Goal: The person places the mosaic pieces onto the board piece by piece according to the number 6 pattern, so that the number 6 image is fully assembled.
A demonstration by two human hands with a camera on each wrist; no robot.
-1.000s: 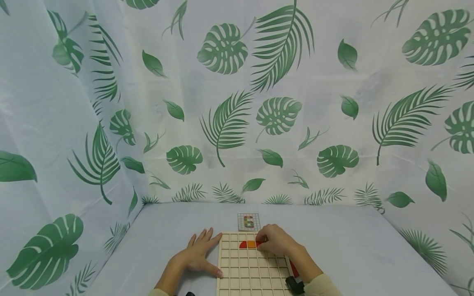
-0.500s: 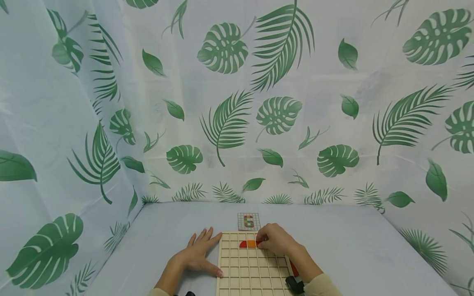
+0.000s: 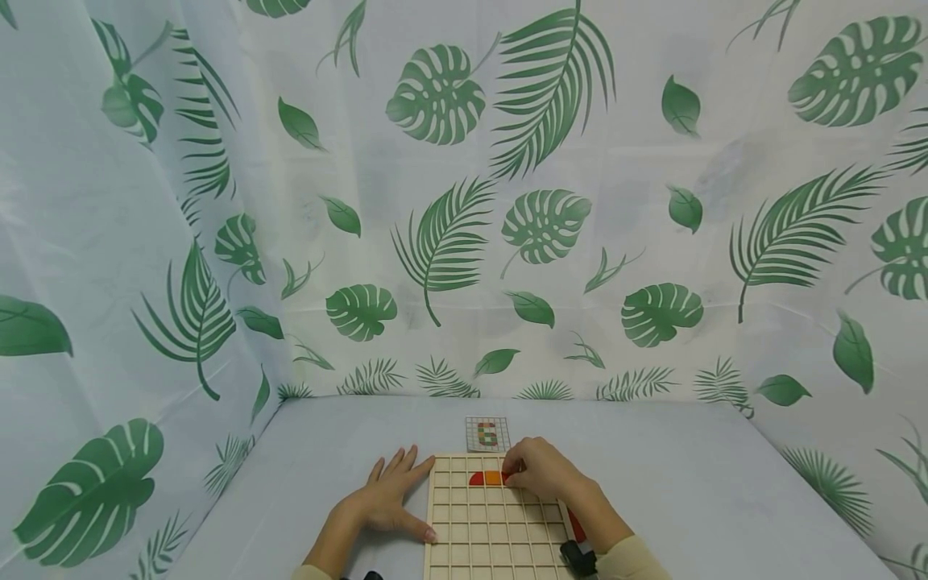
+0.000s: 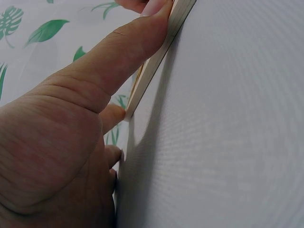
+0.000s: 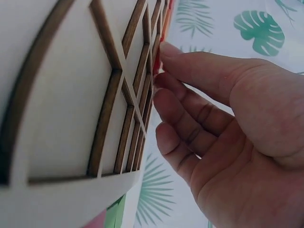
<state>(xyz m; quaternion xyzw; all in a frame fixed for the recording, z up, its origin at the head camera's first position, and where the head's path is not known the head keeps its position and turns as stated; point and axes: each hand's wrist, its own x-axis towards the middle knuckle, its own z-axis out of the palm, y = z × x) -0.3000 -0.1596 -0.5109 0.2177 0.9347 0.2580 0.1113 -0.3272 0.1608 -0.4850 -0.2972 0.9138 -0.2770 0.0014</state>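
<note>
A pale wooden grid board (image 3: 478,515) lies in front of me on the table. In one of its far rows sit a red rounded piece (image 3: 476,479) and an orange square tile (image 3: 493,478), side by side. Directly right of the orange tile, my right hand (image 3: 544,471) pinches another red piece (image 5: 157,61) at its cell; the fingertips hide most of it. My left hand (image 3: 387,499) lies with spread fingers at the board's left side, thumb and index fingertip touching its edge, as the left wrist view also shows.
Just beyond the board lies a small pattern card (image 3: 486,433) with a coloured figure on a grid. Something red (image 3: 576,528) shows at the board's right edge, under my right forearm. Leaf-printed curtains (image 3: 464,242) stand behind and at the left.
</note>
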